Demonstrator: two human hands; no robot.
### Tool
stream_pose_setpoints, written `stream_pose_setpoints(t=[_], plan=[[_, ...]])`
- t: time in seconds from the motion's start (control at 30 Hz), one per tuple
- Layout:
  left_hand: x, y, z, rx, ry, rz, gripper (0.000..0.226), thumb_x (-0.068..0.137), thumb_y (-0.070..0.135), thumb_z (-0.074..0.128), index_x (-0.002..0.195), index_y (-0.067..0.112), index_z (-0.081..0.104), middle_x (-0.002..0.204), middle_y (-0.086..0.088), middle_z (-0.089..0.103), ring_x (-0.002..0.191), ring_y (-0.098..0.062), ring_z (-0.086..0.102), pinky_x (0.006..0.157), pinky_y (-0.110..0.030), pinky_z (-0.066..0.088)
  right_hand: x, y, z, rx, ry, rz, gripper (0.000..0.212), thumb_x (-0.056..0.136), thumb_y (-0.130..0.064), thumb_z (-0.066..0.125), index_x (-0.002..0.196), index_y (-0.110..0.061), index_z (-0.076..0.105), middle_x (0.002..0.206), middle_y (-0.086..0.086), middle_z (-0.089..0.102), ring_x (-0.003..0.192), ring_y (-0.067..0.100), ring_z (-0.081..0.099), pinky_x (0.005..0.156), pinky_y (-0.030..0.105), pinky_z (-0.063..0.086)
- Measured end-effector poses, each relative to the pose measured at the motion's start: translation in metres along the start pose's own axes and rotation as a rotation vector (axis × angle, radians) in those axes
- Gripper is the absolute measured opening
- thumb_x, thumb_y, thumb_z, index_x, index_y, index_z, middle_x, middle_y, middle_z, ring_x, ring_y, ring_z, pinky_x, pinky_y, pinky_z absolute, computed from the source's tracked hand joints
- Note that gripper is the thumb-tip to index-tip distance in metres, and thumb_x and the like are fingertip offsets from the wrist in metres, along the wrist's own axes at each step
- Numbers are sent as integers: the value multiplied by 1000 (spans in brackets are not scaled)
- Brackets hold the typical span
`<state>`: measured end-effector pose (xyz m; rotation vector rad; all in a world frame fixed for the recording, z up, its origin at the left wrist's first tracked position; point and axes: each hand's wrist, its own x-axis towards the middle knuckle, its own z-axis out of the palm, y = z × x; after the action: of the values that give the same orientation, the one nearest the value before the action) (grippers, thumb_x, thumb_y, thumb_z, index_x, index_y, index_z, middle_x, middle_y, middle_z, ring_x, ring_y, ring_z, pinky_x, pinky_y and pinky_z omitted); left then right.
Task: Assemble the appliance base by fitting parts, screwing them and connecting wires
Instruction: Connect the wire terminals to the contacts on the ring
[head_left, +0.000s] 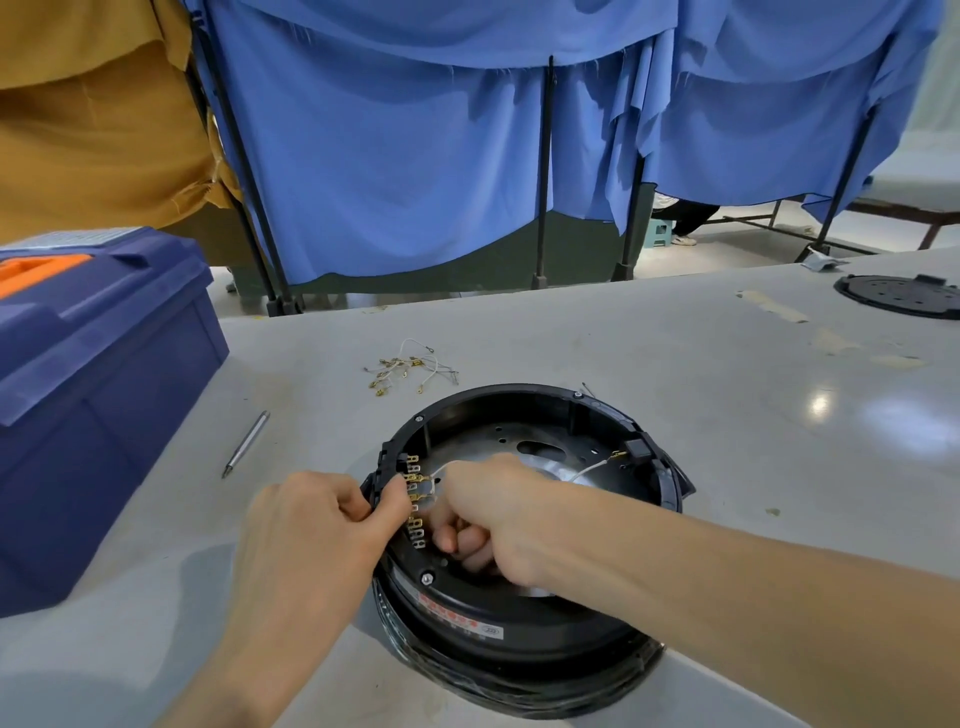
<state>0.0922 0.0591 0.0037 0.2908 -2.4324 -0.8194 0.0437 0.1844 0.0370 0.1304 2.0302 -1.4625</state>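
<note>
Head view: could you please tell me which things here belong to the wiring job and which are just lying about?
On the job: base, held at its rim by the left hand; terminals; wire, pinched by the right hand; spare wires.
Lying about: toolbox; metal rod; black disc at far right; tape scraps.

left grip: bare | right grip: bare | forearms: bare to the frame edge
</note>
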Motion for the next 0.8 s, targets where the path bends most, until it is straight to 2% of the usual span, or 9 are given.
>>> stream_pose_setpoints(t=[0.07,0.2,0.33,0.47,0.63,0.8], plan=[[0,0,-2,-12,-12,-8,53,73,45,70,42,5,54,41,-9,53,48,-29,50,54,-37,48,0,2,-7,43,-95,17,33,83,7,49,52,-3,47,40,7,42,26,9,28,30,10,19],[-2,5,-6,39,-15,-22,56,71,52,67,41,8,54,39,-8,53,50,-27,54,52,-34,48,-7,3,-23,51,-216,20,15,94,-4,59,79,-2,57,40,3,45,24,5,30,28,10,20],[-6,14,-12,141,-13,-1,59,69,60,60,35,14,46,35,-2,43,44,-23,48,47,-27,36,-9,7,-28,-9,-256,30,22,94,-3,57,72,-1,54,40,4,47,25,6,31,27,11,21],[-9,18,-13,145,-70,6,61,68,62,56,40,9,46,33,0,36,44,-24,47,45,-27,36,-7,7,-26,-6,-275,20,26,95,1,50,70,-1,52,41,4,48,25,6,32,26,12,21],[-6,15,-12,120,-102,0,58,72,51,61,40,9,38,35,1,28,45,-24,37,46,-29,36,-3,3,-21,47,-403,107,33,101,-4,39,68,-7,44,37,-1,46,23,3,32,25,12,22],[-4,12,-12,122,-120,29,57,74,50,60,41,11,35,36,1,24,44,-22,32,46,-30,35,-3,6,-16,-25,-290,24,34,98,-2,46,64,-5,47,36,0,47,24,4,32,25,13,22]])
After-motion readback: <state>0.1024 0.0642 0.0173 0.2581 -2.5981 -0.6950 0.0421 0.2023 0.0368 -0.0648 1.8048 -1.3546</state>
